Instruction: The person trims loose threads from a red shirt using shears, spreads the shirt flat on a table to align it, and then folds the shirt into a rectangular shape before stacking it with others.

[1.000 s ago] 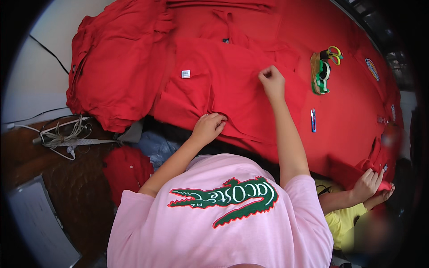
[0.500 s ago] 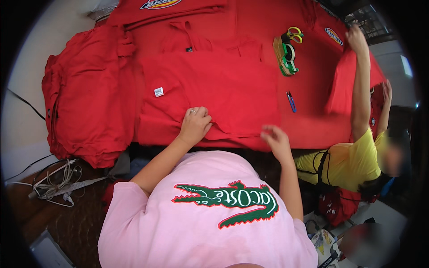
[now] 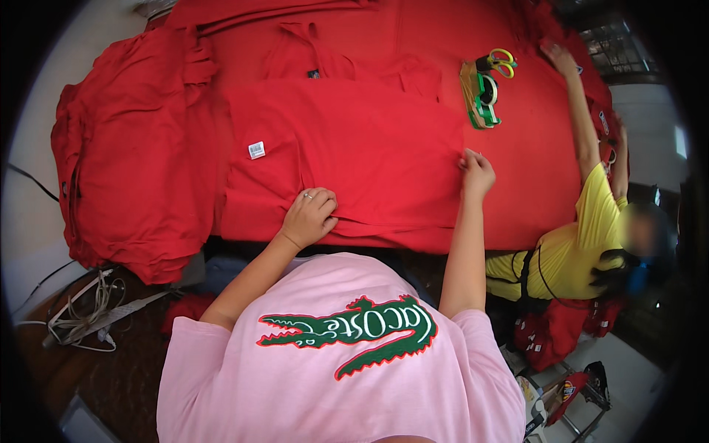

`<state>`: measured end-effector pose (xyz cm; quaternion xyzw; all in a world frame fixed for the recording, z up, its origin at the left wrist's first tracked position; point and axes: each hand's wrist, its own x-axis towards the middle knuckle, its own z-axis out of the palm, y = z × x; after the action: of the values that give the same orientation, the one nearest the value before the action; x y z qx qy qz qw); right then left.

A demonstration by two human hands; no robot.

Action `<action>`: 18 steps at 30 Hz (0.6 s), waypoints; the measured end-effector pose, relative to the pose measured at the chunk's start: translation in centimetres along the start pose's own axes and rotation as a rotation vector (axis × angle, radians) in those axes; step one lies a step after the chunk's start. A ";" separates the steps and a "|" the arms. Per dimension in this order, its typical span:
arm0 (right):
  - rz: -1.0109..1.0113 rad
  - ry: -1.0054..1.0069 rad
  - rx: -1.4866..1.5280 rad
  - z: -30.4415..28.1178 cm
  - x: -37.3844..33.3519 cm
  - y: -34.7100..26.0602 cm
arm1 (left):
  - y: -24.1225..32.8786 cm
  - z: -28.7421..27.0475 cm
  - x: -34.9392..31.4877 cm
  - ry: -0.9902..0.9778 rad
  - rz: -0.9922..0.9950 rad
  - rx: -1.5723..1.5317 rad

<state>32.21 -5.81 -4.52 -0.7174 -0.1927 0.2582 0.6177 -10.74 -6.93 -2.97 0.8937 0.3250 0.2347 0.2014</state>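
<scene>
A folded red garment (image 3: pixel 369 140) lies flat in front of me, with a small white label (image 3: pixel 256 150) on its left part. My left hand (image 3: pixel 310 215), a ring on one finger, is closed on the garment's cloth near its front edge, where folds gather. By the garment's right edge, my right hand (image 3: pixel 478 174) is closed in a pinch. What its fingers hold is hidden, though a tiny pale bit shows at the fingertips. The blue-handled thread snips seen there earlier are out of sight now.
A tall pile of red garments (image 3: pixel 136 155) stands at the left. Beyond my right hand are a green tape dispenser (image 3: pixel 481 100) and yellow-handled scissors (image 3: pixel 501 63). A co-worker in yellow (image 3: pixel 583 236) reaches over the table's right side. Tangled cables (image 3: pixel 88 314) lie at lower left.
My right hand has moved up and right to where the thread snips lay, and its fingers have closed. The co-worker's red cloth has shifted away. My left hand stays on the garment.
</scene>
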 end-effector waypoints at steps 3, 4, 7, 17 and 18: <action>-0.039 -0.068 -0.007 1.8 -3.1 -5.5 | -0.4 0.0 -0.1 0.015 -0.001 0.006; -0.147 -0.189 -0.058 3.2 -3.9 -6.0 | -0.4 0.1 0.0 0.022 0.003 0.010; -0.504 -0.485 -0.274 8.7 -6.2 -7.6 | -0.5 0.1 0.1 0.038 0.003 -0.006; -0.594 -0.621 -0.667 17.9 -6.6 -5.4 | -0.6 -0.1 -0.3 0.061 0.008 -0.017; -0.472 -0.619 -0.503 16.6 -6.2 -4.9 | -0.7 -0.1 -0.2 0.081 0.018 -0.016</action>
<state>17.35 4.34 -0.60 -0.6704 -0.5829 0.2578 0.3799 -11.24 -6.59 -3.32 0.8848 0.3228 0.2750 0.1930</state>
